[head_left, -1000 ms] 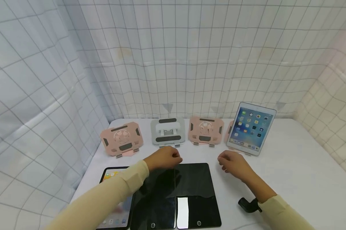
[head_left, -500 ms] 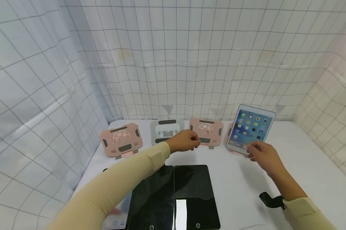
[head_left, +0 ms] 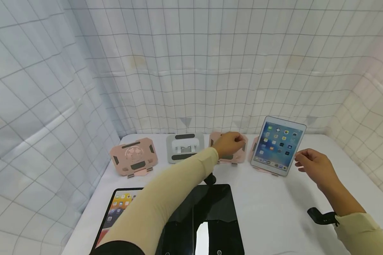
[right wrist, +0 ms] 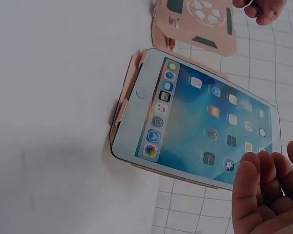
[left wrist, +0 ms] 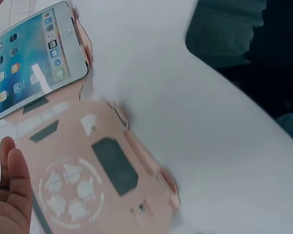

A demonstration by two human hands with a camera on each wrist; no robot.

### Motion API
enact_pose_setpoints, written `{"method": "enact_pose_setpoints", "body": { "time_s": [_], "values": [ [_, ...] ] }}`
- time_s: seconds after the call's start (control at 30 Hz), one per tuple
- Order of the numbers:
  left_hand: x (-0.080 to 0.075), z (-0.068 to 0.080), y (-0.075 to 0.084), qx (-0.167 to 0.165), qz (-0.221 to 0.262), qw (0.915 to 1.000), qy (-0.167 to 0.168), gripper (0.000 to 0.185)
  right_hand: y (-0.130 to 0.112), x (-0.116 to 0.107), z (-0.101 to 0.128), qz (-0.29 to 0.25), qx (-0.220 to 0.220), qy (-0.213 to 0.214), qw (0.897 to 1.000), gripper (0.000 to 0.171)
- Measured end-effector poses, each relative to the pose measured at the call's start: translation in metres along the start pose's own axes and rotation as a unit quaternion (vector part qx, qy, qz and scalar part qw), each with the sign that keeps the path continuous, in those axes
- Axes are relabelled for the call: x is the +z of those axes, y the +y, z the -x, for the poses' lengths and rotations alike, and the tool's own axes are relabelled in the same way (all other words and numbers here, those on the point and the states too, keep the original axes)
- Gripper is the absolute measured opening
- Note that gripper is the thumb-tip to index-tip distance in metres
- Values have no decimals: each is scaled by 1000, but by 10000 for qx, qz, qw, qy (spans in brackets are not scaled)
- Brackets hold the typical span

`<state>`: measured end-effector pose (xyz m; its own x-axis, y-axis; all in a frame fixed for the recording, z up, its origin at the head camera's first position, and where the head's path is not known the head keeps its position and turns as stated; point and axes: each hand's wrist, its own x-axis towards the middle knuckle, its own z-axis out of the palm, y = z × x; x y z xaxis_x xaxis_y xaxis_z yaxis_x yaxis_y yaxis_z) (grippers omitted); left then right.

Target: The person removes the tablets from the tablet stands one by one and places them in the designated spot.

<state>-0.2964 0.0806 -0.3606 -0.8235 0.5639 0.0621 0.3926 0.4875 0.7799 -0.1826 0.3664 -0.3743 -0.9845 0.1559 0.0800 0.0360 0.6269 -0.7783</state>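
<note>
A white-framed tablet [head_left: 277, 143] with a lit screen leans tilted on a pink tablet stand [head_left: 254, 146] at the back right. My right hand [head_left: 317, 167] hovers by its lower right side, fingers loosely bent and holding nothing; in the right wrist view those fingertips [right wrist: 264, 168] overlap the tablet's lower edge, and contact cannot be told. My left hand [head_left: 230, 143] is in front of another pink stand [head_left: 241, 156], hiding much of it. The left wrist view shows this stand's cutout plate [left wrist: 78, 146], with the left fingers [left wrist: 17, 168] beside it, gripping nothing.
A grey stand [head_left: 170, 148] and a further pink stand [head_left: 140, 156] stand along the back. Two dark-screened tablets [head_left: 221, 202] and a lit black-framed tablet [head_left: 110, 216] lie in front, partly under the left sleeve [head_left: 166, 198]. Gridded cloth [head_left: 191, 71] surrounds the white table.
My left hand has moved right and away, from above the dark tablets to the pink stand. My right hand has shifted right, to the white tablet's side. Tablets and stands stay put.
</note>
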Motion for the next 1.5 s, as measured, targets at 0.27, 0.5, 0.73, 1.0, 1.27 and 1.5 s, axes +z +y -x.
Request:
{"method": "enact_pose_setpoints", "body": {
  "time_s": [0.27, 0.5, 0.73, 1.0, 1.27, 1.5],
  "values": [
    [31, -24, 17, -520, 743, 9929, 766, 18, 3, -6, -15, -302, 247, 316, 9987, 47],
    [43, -48, 24, -1065, 1533, 9723, 1405, 13, 4, -14, -26, -487, 529, 418, 9965, 49],
    [60, -58, 35, -1309, 1691, 9625, 1671, 26, 4, -12, -35, -628, 748, 696, 9928, 52],
    [71, -63, 44, -1403, 1730, 9595, 1726, 35, 4, -6, -45, -870, 921, 949, 9874, 56],
    [69, -63, 48, -1366, 1547, 9672, 1481, 42, 0, -2, -51, -1083, 990, 958, 9845, 57],
    [70, -62, 49, -1472, 1931, 9575, 1559, 40, 1, 0, -53, -1157, 898, 1182, 9821, 50]
  ]
}}
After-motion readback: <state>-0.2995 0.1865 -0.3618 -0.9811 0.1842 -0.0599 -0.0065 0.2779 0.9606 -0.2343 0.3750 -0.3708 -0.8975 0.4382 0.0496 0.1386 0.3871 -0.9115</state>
